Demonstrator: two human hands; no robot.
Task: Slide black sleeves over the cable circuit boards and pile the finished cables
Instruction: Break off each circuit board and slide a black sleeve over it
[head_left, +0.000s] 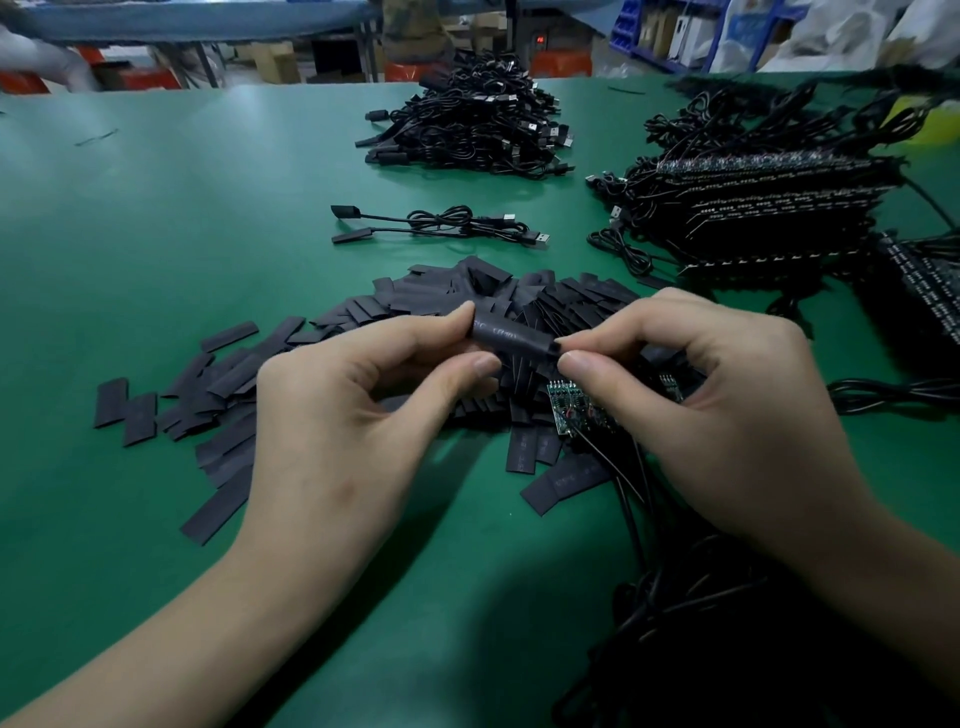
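A black sleeve (511, 336) hangs above the heap of flat black sleeves (457, 296) on the green table (171, 223). My left hand (343, 415) pinches its left end between thumb and forefinger. My right hand (727, 405) pinches its right end, and lower fingers of that hand curl over green circuit boards (569, 402) whose black cables (639, 499) trail toward me. Two sleeved cables (441, 226) lie side by side beyond the heap. A big pile of sleeved cables (478, 124) sits farther back.
Stacked rows of cables with bare boards (769, 218) fill the right side of the table, with more at the right edge (930, 291). A tangle of black cable (701, 623) lies near my right forearm. Shelves and boxes stand behind the table.
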